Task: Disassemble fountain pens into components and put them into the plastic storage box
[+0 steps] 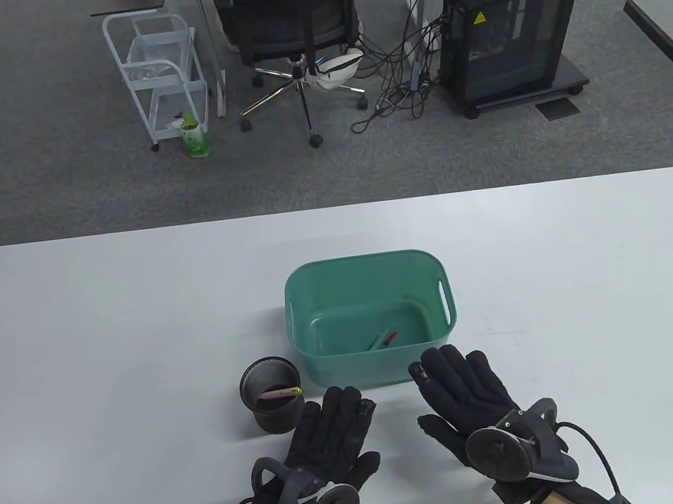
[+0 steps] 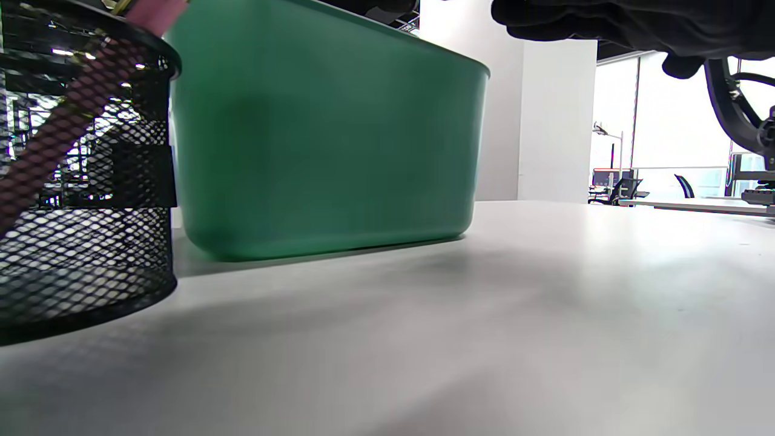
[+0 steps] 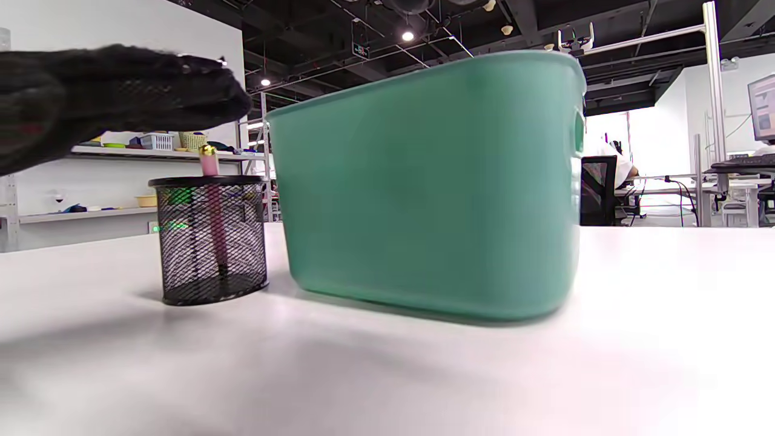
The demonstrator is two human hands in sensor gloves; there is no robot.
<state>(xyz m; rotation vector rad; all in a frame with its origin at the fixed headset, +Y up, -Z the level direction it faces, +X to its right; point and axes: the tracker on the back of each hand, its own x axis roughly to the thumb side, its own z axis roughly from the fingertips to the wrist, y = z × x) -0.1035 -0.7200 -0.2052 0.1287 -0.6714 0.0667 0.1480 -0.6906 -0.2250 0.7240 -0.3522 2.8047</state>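
A green plastic storage box [image 1: 361, 259] stands mid-table, with a few red and green pen parts [image 1: 383, 339] on its floor. Left of it is a black mesh pen cup [image 1: 273, 417] holding a pink pen [image 1: 281, 393] with a gold end. My left hand [image 1: 338, 417] lies flat with straight fingers just right of the cup, holding nothing. My right hand [image 1: 458, 387] is also flat and empty, its fingertips near the box's front wall. The right wrist view shows the box [image 3: 436, 181], cup [image 3: 212, 242], pen tip [image 3: 209, 162] and left hand [image 3: 109, 97].
The white table [image 1: 78, 330] stretches wide on both sides of the box. Beyond its far edge, on the carpet, are an office chair [image 1: 292, 20], a white wire cart [image 1: 161, 71] and a black computer tower [image 1: 509, 32].
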